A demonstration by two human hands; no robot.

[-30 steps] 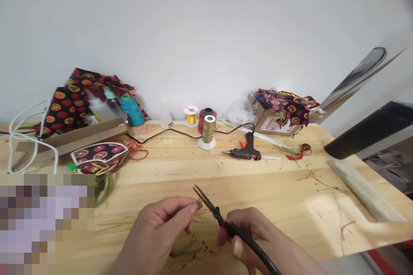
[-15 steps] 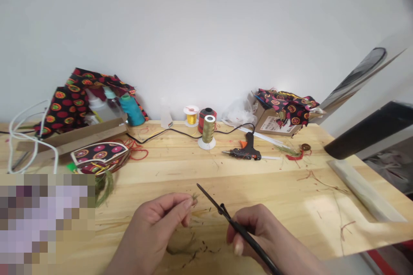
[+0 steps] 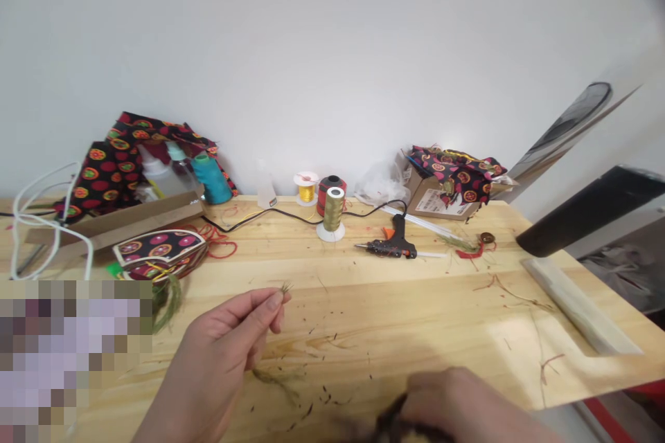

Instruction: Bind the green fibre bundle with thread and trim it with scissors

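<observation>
My left hand (image 3: pixel 228 342) is closed in a pinch on a small bunch of olive-green thread (image 3: pixel 286 288), whose cut ends stick up past the thumb and forefinger. More of the green thread (image 3: pixel 275 382) trails below that hand, close to the tabletop. Low at the frame's bottom edge, my right hand (image 3: pixel 457 398) is wrapped around the black scissors (image 3: pixel 392 415). Motion smears the scissors, so whether the blades are apart cannot be seen. Small dark clippings (image 3: pixel 325 391) lie scattered on the wooden table (image 3: pixel 415 318) between the hands.
A black glue gun (image 3: pixel 392 242) lies beyond the hands. Behind it stand an olive thread spool (image 3: pixel 334 211), a red spool (image 3: pixel 325 195) and a yellow spool (image 3: pixel 307 192). Patterned fabric pieces (image 3: pixel 161 249) sit at left, a cardboard box (image 3: pixel 441 197) back right, and a pale strip (image 3: pixel 582 311) along the right.
My left hand has shifted left and slightly up, still pinching the thread. My right hand has dropped toward the bottom edge with the scissors, away from the thread.
</observation>
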